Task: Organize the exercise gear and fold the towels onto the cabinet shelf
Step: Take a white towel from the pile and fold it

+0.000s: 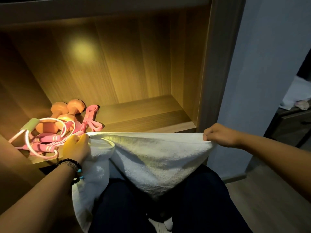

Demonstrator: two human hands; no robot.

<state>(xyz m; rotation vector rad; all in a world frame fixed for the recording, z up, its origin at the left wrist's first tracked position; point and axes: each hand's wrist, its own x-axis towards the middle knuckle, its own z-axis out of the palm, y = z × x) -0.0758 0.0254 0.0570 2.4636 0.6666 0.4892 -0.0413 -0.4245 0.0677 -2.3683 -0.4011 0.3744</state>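
Observation:
A white towel point(151, 158) hangs stretched between my two hands, just in front of the wooden cabinet shelf point(144, 115). My left hand point(76, 147) grips its left top corner, and my right hand point(218, 136) pinches its right top corner. The towel's lower part sags over my lap and down my left side. On the shelf's left lie two orange dumbbells point(62, 115), a pink resistance band point(90, 120) and a pink and white skipping rope point(43, 142), tangled together close to my left hand.
The cabinet's right wall point(218, 64) stands beside a pale blue wall point(262, 73). A dark piece of furniture point(292, 125) stands at the far right. My legs in dark trousers point(151, 207) fill the lower middle.

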